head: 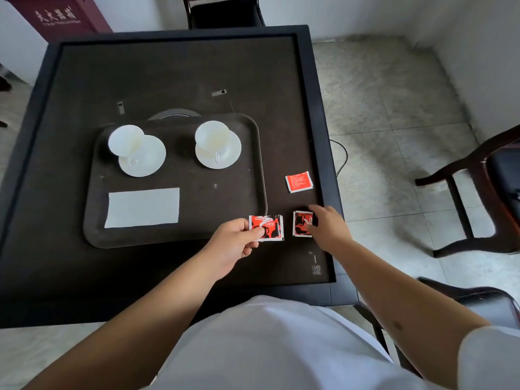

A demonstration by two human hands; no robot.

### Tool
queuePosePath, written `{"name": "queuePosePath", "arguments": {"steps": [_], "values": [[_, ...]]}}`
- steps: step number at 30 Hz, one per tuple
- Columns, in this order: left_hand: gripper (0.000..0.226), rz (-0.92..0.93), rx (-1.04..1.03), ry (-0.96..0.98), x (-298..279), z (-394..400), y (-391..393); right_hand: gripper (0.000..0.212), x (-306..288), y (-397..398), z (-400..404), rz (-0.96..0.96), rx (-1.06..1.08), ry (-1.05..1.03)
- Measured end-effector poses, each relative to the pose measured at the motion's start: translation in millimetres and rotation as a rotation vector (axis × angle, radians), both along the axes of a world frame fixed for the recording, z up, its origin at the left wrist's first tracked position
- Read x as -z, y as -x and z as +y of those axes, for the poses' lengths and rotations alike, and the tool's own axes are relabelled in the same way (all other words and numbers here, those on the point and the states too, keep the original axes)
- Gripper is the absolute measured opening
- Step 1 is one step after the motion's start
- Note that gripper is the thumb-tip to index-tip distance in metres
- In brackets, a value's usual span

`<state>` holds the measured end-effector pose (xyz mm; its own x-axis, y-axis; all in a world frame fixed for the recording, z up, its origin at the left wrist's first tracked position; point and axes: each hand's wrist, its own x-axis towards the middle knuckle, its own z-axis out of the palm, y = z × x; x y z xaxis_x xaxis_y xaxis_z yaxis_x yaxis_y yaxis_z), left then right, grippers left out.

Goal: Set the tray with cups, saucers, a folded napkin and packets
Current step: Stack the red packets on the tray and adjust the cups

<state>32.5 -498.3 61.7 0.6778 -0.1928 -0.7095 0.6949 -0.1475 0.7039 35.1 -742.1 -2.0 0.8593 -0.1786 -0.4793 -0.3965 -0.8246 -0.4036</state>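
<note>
White: 2 cups (pixel 125 140), 2 saucers (pixel 146 161), 1 napkin (pixel 142 208); 3 packets, left hand (pixel 235 243) pinching 1 (pixel 270 226), right hand (pixel 327 229) fingering 1 (pixel 301 223).

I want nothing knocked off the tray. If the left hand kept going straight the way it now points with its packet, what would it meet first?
The left hand points up and right, so the packet it pinches would probably cross the tray rim's near right corner first. Height above it is unclear.

— Where's the tray (pixel 92 209)?
— Centre-left on the bench (pixel 180 74). Two saucers along its upper half, a cup on each; the napkin (pixel 143 207) lower left.
— And the packets?
— All right of the tray: one (pixel 299 181) mid-right, two lower down, side by side, at its lower-right corner.
</note>
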Motion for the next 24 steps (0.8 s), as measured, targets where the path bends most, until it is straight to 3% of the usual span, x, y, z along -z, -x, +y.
{"name": "queuePosePath", "arguments": {"steps": [3,8,10,13,16,18,22,24], "values": [[0.009,0.01,0.0,-0.003,0.1,0.6,0.9,0.049,4.0,4.1,5.8,0.016,-0.139,0.147],[0.013,0.057,-0.068,0.032,-3.3,0.7,0.1,0.022,-1.5,4.2,11.2,-0.032,-0.04,0.029],[0.02,0.067,-0.061,0.072,-5.4,2.3,-0.6,0.015,-6.9,7.2,13.3,-0.035,0.078,-0.158],[0.023,0.043,-0.052,0.096,-8.3,4.1,-0.8,0.014,-29.7,14.8,19.1,-0.079,0.352,-0.614],[0.02,0.0,-0.033,0.061,-9.9,5.1,-1.3,0.017,-58.5,17.8,26.2,-0.173,0.353,-0.864],[0.019,0.001,0.005,0.086,-11.2,4.9,-2.0,0.016,-74.0,15.1,31.4,-0.217,0.26,-0.824],[0.021,-0.02,0.141,0.148,-17.8,2.9,-2.7,0.009,-92.7,5.1,39.6,-0.265,-0.079,-0.409],[0.022,-0.037,0.184,0.176,-22.3,1.0,-2.7,0.008,-98.2,3.0,44.1,-0.337,-0.185,-0.328]]}}
